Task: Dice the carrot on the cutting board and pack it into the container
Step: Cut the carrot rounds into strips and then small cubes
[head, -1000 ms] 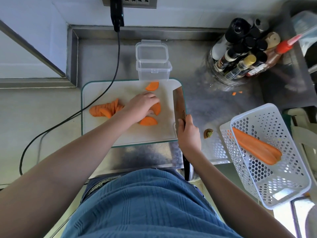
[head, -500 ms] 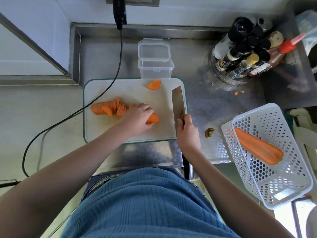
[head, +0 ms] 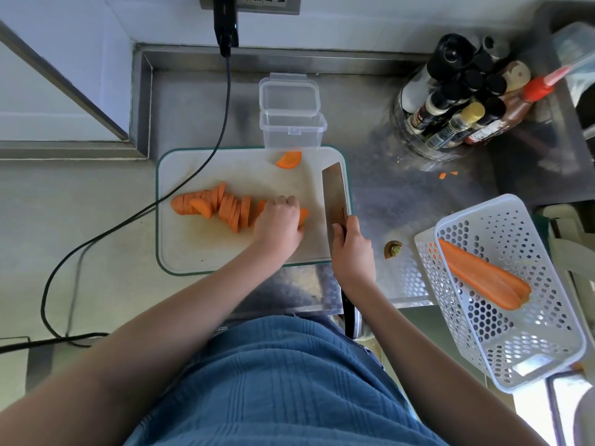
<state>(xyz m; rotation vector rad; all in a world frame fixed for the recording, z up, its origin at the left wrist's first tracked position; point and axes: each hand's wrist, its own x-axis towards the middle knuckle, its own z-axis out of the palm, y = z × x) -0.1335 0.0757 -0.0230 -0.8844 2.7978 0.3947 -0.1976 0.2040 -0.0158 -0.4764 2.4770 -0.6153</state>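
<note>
A row of orange carrot slices point(head: 219, 206) lies across the white cutting board point(head: 193, 252). My left hand point(head: 278, 222) rests curled over the right end of that row, gripping a few slices. One loose slice point(head: 288, 160) sits at the board's far edge. My right hand point(head: 352, 249) holds the cleaver point(head: 335, 194) by its handle, with the blade flat along the board's right side. The clear plastic container point(head: 291, 130) stands open just behind the board, lid hinged back.
A white perforated basket point(head: 515, 317) at the right holds a carrot half point(head: 483, 278). A carrot stem end point(head: 393, 249) lies on the steel counter. Bottles point(head: 457, 101) crowd the back right. A black cable point(head: 206, 162) crosses the board's left corner.
My left hand slid the loose slices leftward and toward me, bringing them against the row. The right hand and cleaver stayed almost still.
</note>
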